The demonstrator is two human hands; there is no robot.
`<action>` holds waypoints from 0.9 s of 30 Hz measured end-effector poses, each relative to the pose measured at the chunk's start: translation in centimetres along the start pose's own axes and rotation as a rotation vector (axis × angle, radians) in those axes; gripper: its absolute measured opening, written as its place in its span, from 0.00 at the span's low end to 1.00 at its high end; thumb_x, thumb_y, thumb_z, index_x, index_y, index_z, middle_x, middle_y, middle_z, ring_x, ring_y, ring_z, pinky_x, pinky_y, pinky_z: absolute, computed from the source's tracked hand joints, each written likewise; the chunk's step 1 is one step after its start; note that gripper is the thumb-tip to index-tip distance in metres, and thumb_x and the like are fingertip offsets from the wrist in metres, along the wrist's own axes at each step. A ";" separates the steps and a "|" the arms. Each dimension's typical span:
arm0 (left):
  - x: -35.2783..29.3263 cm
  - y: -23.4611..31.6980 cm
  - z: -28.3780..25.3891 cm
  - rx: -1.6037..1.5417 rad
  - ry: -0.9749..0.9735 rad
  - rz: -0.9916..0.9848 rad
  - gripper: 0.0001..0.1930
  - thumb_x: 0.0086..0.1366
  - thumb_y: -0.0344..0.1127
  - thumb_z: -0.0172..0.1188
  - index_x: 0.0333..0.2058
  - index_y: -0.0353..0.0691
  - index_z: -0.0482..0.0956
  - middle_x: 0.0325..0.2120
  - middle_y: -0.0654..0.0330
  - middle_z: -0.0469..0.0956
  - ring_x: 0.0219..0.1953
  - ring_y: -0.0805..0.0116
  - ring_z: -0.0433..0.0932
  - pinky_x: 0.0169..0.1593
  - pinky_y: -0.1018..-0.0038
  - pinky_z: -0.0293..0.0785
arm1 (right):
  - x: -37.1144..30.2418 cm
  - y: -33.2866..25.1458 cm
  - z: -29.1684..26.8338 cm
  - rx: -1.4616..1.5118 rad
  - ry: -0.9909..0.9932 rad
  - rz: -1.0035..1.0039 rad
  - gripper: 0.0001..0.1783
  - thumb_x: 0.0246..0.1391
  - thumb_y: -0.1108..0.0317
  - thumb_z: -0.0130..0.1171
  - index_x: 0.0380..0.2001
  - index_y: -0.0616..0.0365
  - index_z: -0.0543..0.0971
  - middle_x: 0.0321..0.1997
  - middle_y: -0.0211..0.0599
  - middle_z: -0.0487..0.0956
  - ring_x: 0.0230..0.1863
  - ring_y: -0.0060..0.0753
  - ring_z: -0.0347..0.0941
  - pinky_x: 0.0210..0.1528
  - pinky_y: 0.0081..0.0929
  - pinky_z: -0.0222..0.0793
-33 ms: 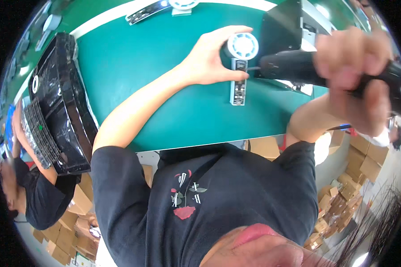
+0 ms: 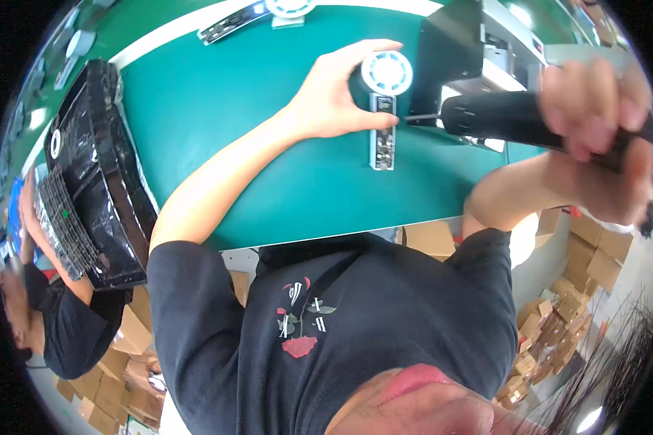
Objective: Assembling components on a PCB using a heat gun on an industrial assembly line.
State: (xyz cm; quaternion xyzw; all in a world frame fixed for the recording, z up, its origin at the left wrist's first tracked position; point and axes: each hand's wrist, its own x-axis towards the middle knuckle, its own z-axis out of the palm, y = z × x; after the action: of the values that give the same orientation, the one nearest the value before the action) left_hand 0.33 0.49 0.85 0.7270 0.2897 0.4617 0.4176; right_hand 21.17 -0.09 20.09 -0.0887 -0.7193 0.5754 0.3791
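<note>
My left hand (image 2: 332, 98) is closed around a small handheld fan (image 2: 387, 72) lying on the green work surface. The fan has a round white and pale-blue head, and its straight handle is uncovered, showing a dark circuit board. My thumb presses across the upper handle, while the fingers reach behind the head. On the right, my right hand (image 2: 595, 109) is wrapped round a black electric screwdriver (image 2: 493, 117), partly smeared by motion. Its thin bit points left, its tip just right of the handle and seemingly apart from it.
Another fan (image 2: 228, 24) with its board showing lies at the far edge. A black panelled fixture (image 2: 450, 54) with metal parts stands behind the screwdriver. At left is a black bin (image 2: 112, 181), with a co-worker's arm (image 2: 47, 225) beside it. Cardboard boxes (image 2: 551, 326) are piled on the floor.
The screwdriver and my right hand have moved right, drawing the bit away from the fan's handle. My left hand still holds the fan.
</note>
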 end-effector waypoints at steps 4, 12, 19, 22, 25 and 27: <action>-0.1 -0.3 -0.2 0.076 0.096 -0.086 0.42 0.44 0.30 0.75 0.61 0.38 0.69 0.57 0.54 0.73 0.59 0.66 0.71 0.65 0.69 0.64 | -5.3 -5.2 -4.0 0.197 0.320 -0.054 0.15 0.54 0.58 0.53 0.41 0.54 0.68 0.30 0.29 0.69 0.25 0.18 0.60 0.34 0.23 0.53; 0.2 -0.4 0.0 0.057 0.076 -0.127 0.41 0.46 0.27 0.71 0.62 0.37 0.66 0.63 0.53 0.66 0.64 0.63 0.66 0.68 0.66 0.59 | -6.9 -6.8 -5.4 0.022 0.276 0.038 0.12 0.50 0.64 0.55 0.37 0.51 0.67 0.27 0.25 0.69 0.25 0.19 0.60 0.34 0.24 0.56; 0.3 -0.2 0.0 0.055 0.079 -0.139 0.41 0.47 0.27 0.71 0.62 0.38 0.66 0.60 0.53 0.68 0.62 0.64 0.67 0.67 0.67 0.60 | -5.0 -4.3 -3.0 -0.175 0.344 0.088 0.11 0.46 0.68 0.56 0.32 0.52 0.65 0.24 0.26 0.68 0.22 0.20 0.61 0.30 0.22 0.59; 0.1 -0.4 0.0 0.038 0.068 -0.131 0.41 0.47 0.28 0.71 0.62 0.38 0.66 0.58 0.54 0.69 0.61 0.64 0.68 0.66 0.67 0.61 | -4.4 -3.0 -2.8 -0.148 0.321 0.120 0.12 0.44 0.69 0.56 0.30 0.53 0.64 0.23 0.27 0.67 0.21 0.22 0.61 0.29 0.22 0.59; 0.0 -0.5 -0.3 0.037 0.074 -0.112 0.41 0.47 0.28 0.72 0.62 0.38 0.66 0.58 0.54 0.70 0.61 0.64 0.68 0.66 0.67 0.61 | -3.6 -2.7 -2.8 -0.140 0.214 0.180 0.13 0.45 0.69 0.58 0.30 0.53 0.64 0.23 0.28 0.67 0.21 0.23 0.62 0.28 0.23 0.60; 0.0 -0.6 -0.4 0.068 0.090 -0.089 0.41 0.47 0.28 0.72 0.62 0.37 0.66 0.58 0.53 0.70 0.61 0.64 0.69 0.66 0.67 0.61 | -3.0 -3.1 -2.1 -0.169 0.155 0.249 0.14 0.45 0.69 0.61 0.30 0.52 0.65 0.21 0.28 0.67 0.20 0.23 0.62 0.26 0.24 0.61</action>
State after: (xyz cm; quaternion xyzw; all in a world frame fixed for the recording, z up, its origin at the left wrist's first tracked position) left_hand -0.09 0.90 0.43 0.7056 0.3559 0.4647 0.3994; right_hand 25.55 -1.18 21.60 -0.2528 -0.7170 0.5468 0.3506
